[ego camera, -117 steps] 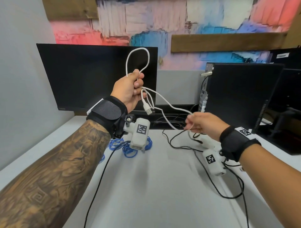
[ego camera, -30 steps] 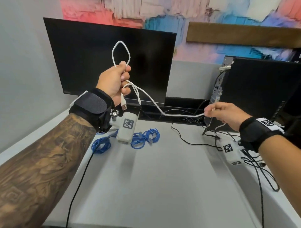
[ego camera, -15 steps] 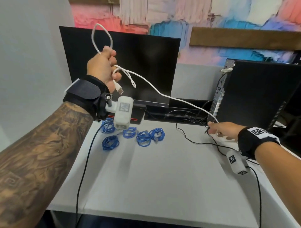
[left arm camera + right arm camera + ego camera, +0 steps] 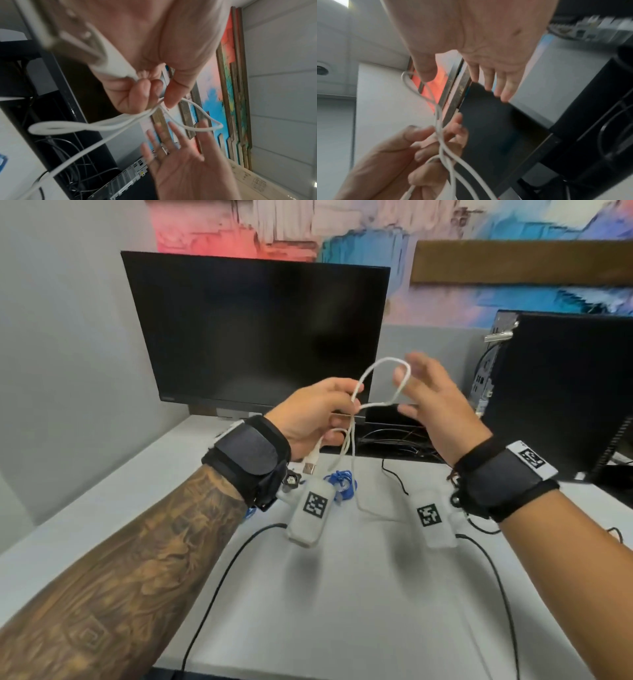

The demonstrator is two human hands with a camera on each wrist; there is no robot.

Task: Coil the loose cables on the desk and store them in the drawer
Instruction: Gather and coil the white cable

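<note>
My left hand (image 4: 320, 412) holds a white USB cable (image 4: 368, 374) above the desk, pinching several gathered strands between thumb and fingers (image 4: 137, 94). One loop sticks up and to the right. Below the fist the USB plug (image 4: 310, 465) dangles, and a slack tail drops to the desk. My right hand (image 4: 430, 400) is open beside the loop with fingers spread, and its thumb tip (image 4: 423, 73) touches the far end of the loop. Small blue coiled cables (image 4: 340, 479) lie on the desk behind my left wrist, partly hidden.
The white desk (image 4: 359, 604) carries thin black cables at the left (image 4: 212, 594) and right (image 4: 503, 594). A dark monitor (image 4: 257, 330) stands at the back, a black PC tower (image 4: 561, 392) at the right. More wires tangle behind the monitor foot.
My left hand came down from high on the left to the centre. My right hand let go of the stretched cable near the desk and rose, open, to the loop. The cable now hangs slack.
</note>
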